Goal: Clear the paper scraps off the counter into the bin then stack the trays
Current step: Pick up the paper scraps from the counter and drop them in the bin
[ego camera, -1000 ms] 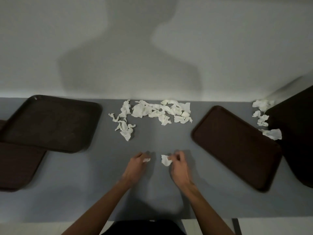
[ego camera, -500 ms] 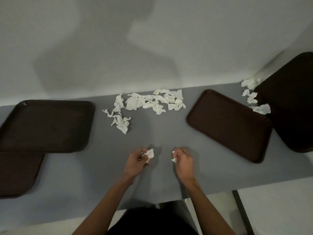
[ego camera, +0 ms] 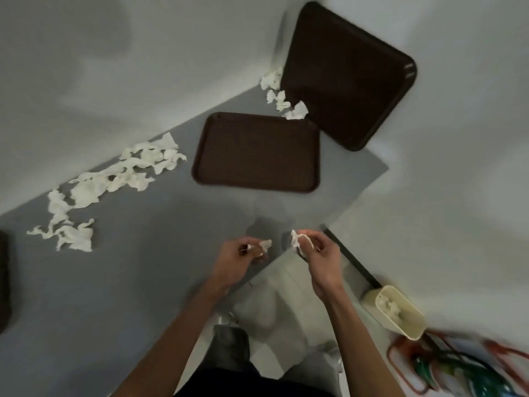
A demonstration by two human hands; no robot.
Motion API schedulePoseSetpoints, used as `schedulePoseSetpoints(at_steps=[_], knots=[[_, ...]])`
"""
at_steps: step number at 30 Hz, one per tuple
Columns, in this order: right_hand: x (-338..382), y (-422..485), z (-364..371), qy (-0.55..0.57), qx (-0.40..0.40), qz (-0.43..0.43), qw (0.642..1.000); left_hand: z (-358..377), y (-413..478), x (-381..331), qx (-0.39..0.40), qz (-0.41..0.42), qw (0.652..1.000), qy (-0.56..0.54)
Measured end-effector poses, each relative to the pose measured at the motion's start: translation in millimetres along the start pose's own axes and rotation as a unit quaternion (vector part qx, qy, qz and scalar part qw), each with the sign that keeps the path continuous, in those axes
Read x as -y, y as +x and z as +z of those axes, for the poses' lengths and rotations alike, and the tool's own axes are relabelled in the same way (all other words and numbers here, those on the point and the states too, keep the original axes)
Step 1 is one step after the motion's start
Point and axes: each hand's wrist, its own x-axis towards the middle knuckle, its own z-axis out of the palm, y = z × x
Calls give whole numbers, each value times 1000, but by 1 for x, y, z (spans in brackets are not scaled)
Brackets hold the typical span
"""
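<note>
My left hand (ego camera: 239, 260) pinches a small white paper scrap (ego camera: 264, 244) over the near edge of the grey counter (ego camera: 128, 282). Just past that edge, my right hand (ego camera: 320, 259) grips another crumpled scrap (ego camera: 296, 241). A long pile of torn white scraps (ego camera: 120, 176) lies along the wall at the left. More scraps (ego camera: 282, 98) sit in the far corner. One brown tray (ego camera: 257, 151) lies flat on the counter. A second brown tray (ego camera: 347, 75) leans beyond it at the counter's right end. A cream bin (ego camera: 396, 312) with paper inside stands on the floor at the right.
The dark edge of another tray (ego camera: 4, 282) shows at the far left. A colourful red-framed object (ego camera: 463, 368) lies blurred on the floor beside the bin. The white wall (ego camera: 143, 67) borders the counter's far side. A black strip (ego camera: 350, 256) runs along the floor by the counter end.
The view has swung right and down, bringing the floor bin into sight. Both hands have lifted their scraps off the counter and drifted right toward its near edge.
</note>
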Motion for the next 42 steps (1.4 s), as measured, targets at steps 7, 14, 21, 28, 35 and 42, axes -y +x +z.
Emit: schedulePoseSetpoints(at_steps=[7,14,21,28,35,42], knots=[[-33,-9,-201,-27,-91,-24,995,194,2,2,74,10,995,73],[-130,1,-384,-67,-172,75,980,383,-7,51,96,-12,991,96],[-244,21,-497,-103,-268,209,935,514,19,146,159,9,959,236],[-407,73,-559,-208,-299,227,904,619,92,287,201,19,914,353],[-540,146,-599,-349,-215,215,886,707,170,418,254,92,813,516],[-611,188,-610,-446,-57,266,853,764,205,491,384,102,645,652]])
